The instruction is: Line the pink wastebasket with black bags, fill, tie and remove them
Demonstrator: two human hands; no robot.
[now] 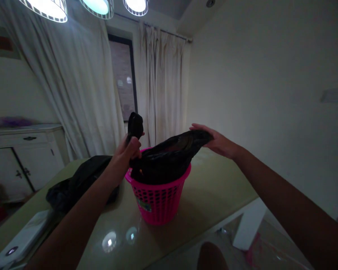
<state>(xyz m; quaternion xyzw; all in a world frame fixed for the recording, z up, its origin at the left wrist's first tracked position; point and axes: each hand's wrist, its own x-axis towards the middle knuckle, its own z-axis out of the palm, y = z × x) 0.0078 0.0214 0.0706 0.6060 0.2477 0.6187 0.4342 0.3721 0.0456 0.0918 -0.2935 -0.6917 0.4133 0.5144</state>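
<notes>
- A white cabinet (19,157) stood far out to the left of the left hand.
- A dark heap of cloth (73,183) lay on the table (214,187), below and left of that hand.
- The left hand (129,150) was clenched around one bunched end of a black garment (163,157), lifting it upright.
- The garment filled the pink basket (157,198) just below both hands.
- The right hand (216,140) gripped the garment's other end, fingers curled over the top.
</notes>
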